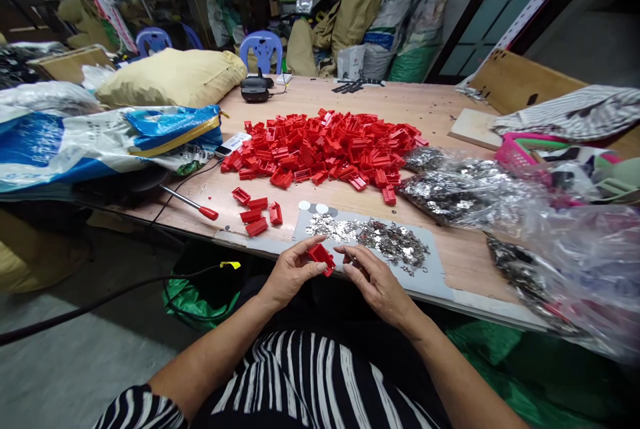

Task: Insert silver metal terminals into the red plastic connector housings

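My left hand [295, 270] pinches a red plastic housing [321, 258], a small open box-like part, over the table's front edge. Close on its right, my right hand [369, 274] has thumb and fingers drawn together on a small metal piece [353, 260], mostly hidden by the fingers. Just beyond the hands lies a grey mat [436, 276] bearing flat shiny metal pieces [333, 228] and a heap of darker small metal parts [395, 242]. Several loose red housings [257, 226] rest left of the mat. Behind it spreads a large pile of the same red housings [325, 146].
A screwdriver-like tool with a red handle [207, 213] lies at the left edge. Clear bags of metal parts [460, 192] and a pink basket [515, 149] crowd the right. Sacks [170, 76] cover the left. A black device [256, 88] stands behind the pile.
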`<state>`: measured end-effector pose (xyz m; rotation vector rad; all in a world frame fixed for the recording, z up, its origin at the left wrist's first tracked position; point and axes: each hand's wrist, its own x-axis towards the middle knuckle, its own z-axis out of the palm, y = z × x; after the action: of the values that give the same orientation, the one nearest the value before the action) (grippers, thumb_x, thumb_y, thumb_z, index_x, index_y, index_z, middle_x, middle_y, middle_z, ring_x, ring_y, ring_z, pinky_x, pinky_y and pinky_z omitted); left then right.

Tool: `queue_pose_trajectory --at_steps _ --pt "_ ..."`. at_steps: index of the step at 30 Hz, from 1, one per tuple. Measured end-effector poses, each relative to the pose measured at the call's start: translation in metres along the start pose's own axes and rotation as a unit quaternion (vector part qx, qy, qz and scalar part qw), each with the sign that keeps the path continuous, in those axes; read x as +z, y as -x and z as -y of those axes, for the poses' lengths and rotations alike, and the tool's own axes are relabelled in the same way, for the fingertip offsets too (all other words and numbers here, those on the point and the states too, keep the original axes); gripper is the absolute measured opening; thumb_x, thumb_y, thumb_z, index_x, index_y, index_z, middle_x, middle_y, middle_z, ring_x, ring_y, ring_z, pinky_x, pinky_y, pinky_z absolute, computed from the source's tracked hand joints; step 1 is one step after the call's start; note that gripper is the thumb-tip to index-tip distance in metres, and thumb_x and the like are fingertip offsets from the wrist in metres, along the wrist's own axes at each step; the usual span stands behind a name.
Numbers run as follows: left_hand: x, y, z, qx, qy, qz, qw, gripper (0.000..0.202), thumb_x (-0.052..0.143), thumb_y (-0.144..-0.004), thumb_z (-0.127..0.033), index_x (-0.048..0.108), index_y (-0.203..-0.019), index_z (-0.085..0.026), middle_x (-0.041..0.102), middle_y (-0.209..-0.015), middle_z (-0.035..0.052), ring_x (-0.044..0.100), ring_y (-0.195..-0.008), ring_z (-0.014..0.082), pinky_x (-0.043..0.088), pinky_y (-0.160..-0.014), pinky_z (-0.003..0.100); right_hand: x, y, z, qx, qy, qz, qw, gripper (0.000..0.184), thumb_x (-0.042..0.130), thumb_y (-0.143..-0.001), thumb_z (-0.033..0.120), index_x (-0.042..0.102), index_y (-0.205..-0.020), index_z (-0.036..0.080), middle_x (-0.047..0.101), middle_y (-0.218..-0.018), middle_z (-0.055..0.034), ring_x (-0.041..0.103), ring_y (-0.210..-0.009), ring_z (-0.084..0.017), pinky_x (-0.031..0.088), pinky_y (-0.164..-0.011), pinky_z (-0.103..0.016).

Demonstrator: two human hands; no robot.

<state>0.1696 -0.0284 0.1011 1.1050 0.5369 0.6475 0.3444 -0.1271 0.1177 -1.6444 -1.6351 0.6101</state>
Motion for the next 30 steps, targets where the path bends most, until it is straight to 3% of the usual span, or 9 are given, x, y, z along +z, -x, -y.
queue_pose_trajectory --at_steps 3,6,9,15,23,30 --pt "-0.008 -0.006 0.002 0.064 -0.148 -0.015 0.987 0.044 0.076 -0.07 -0.027 0.067 -0.113 -0.023 0.069 -0.101 0.0056 0.063 -0.093 0.0201 0.047 -0.09 0.034 0.002 -0.001 -0.003 -0.012 0.035 -0.006 0.999 0.03 0.04 -0.096 0.027 0.06 -0.118 0.025 0.058 -0.094 -0.007 0.057 -0.089 -0.02 0.048 -0.082 -0.035" --pt "-0.014 -0.012 0.003 0.143 -0.287 -0.019 0.947 0.037 0.075 -0.07 -0.025 0.069 -0.106 -0.024 0.069 -0.105 0.0056 0.062 -0.1 0.0216 0.046 -0.093 0.034 0.006 -0.003 -0.006 0.004 0.063 -0.016 0.998 0.027 0.045 -0.093 0.024 0.063 -0.113 0.023 0.061 -0.089 -0.0066 0.059 -0.083 -0.02 0.048 -0.076 -0.034" --pt "-0.017 -0.019 0.003 0.171 -0.354 0.006 0.92 0.037 0.072 -0.072 -0.022 0.067 -0.109 -0.025 0.07 -0.103 0.0045 0.064 -0.097 0.0207 0.047 -0.09 0.033 0.007 -0.004 -0.006 0.026 0.077 -0.01 0.997 0.022 0.05 -0.09 0.022 0.063 -0.107 0.023 0.067 -0.092 -0.005 0.062 -0.084 -0.02 0.048 -0.076 -0.033" --pt "-0.018 -0.027 0.004 0.173 -0.381 0.052 0.907 0.036 0.072 -0.072 -0.02 0.067 -0.107 -0.024 0.072 -0.099 0.0036 0.066 -0.093 0.0201 0.049 -0.086 0.031 0.007 -0.007 -0.003 0.029 0.101 0.026 0.994 0.019 0.051 -0.089 0.019 0.067 -0.099 0.023 0.068 -0.095 -0.0042 0.063 -0.086 -0.018 0.048 -0.079 -0.031" --pt "-0.021 -0.029 0.006 0.169 -0.405 0.061 0.897 0.034 0.071 -0.073 -0.018 0.066 -0.106 -0.021 0.072 -0.101 0.0039 0.066 -0.093 0.0185 0.05 -0.086 0.03 0.008 -0.009 -0.008 0.021 0.119 0.034 0.992 0.02 0.05 -0.09 0.018 0.068 -0.099 0.022 0.068 -0.095 -0.0042 0.063 -0.087 -0.018 0.048 -0.079 -0.03" --pt "-0.022 -0.029 0.008 0.18 -0.405 0.067 0.894 0.034 0.073 -0.072 -0.019 0.066 -0.105 -0.02 0.072 -0.098 0.0043 0.066 -0.091 0.0186 0.051 -0.085 0.03 0.014 -0.013 0.01 0.092 0.187 0.046 0.977 0.018 0.05 -0.089 0.017 0.066 -0.095 0.021 0.067 -0.092 -0.0044 0.063 -0.086 -0.019 0.045 -0.076 -0.028"
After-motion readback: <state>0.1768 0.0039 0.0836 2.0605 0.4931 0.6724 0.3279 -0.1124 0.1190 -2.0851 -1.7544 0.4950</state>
